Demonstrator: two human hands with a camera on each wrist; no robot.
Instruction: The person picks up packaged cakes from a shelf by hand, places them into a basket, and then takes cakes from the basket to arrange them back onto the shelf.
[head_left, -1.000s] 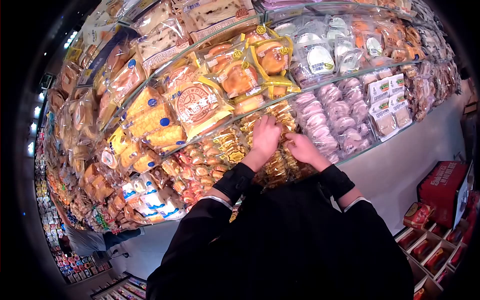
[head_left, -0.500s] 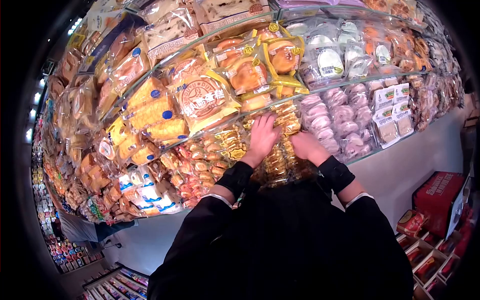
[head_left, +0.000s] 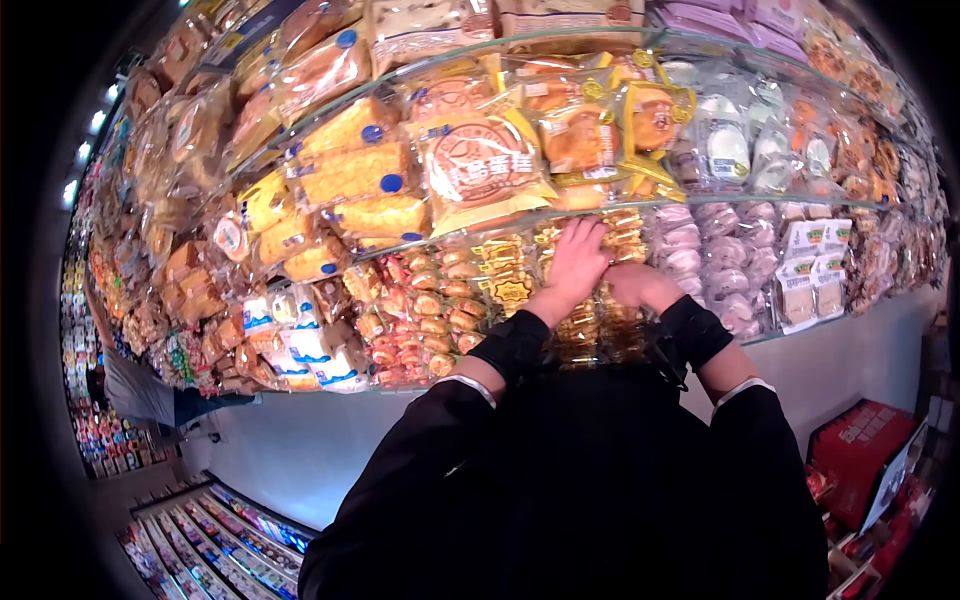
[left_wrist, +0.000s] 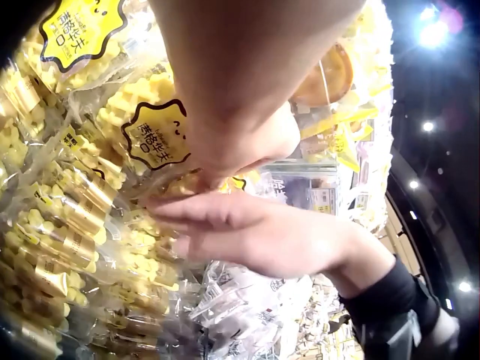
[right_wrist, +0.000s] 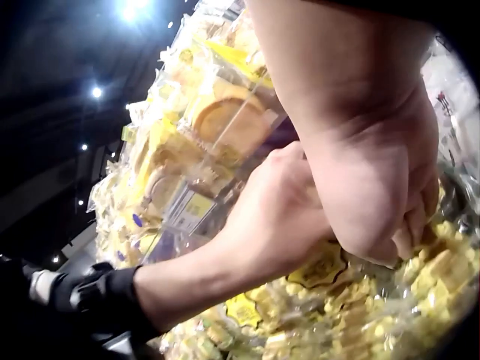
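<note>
While both hands reach among the gold-wrapped packets (head_left: 578,338), below the yellow-bagged cakes (head_left: 580,138), the head view shows the left hand (head_left: 580,262) beside the right hand (head_left: 642,288). In the left wrist view, the right hand's fingers extend, nearly straight; any hold is indeterminable. In the right wrist view, the left hand's fingertips are hidden, its opening and hold indeterminable.

Head cam looks down from above; both wrist cams sit super close, sharing the hands.
</note>
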